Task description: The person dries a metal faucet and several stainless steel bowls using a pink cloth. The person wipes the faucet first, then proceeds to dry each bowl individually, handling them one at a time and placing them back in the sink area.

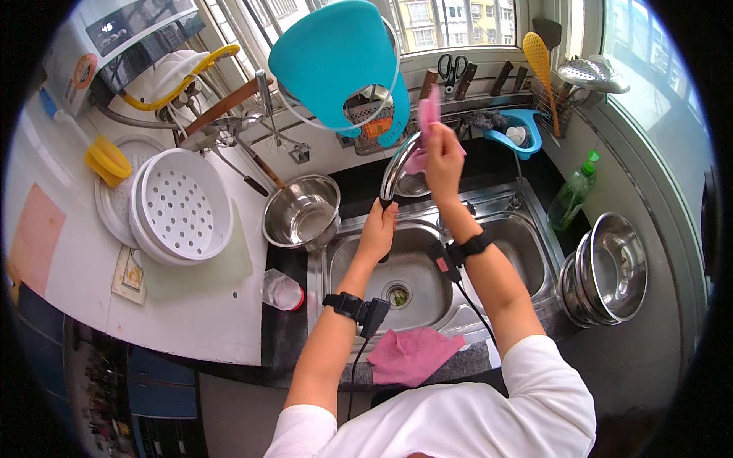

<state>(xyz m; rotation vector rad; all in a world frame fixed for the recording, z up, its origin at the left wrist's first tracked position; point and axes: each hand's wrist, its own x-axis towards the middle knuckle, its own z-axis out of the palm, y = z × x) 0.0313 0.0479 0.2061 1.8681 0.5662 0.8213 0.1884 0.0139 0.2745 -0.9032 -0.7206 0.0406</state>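
Note:
My left hand (378, 231) is closed around the dark lower end of the curved chrome faucet spout (396, 166), over the left basin. Higher up, at the spout's far side, my right hand (444, 167) grips a pink cloth (429, 111). The cloth is blurred; one part stands up above the fingers and another hangs behind the spout. Below both hands is the double-bowl stainless steel sink (366, 292); some green scraps lie in the left drain (399, 295). A second pink cloth (413, 356) is draped over the sink's front edge.
A steel saucepan (302, 209) and a clear jar (283, 291) stand left of the sink. White perforated steamer baskets (186, 203) lean farther left. Stacked steel bowls (617, 269) and a green bottle (572, 194) are right. A turquoise bib (332, 63) hangs above; knives (467, 80) line the back.

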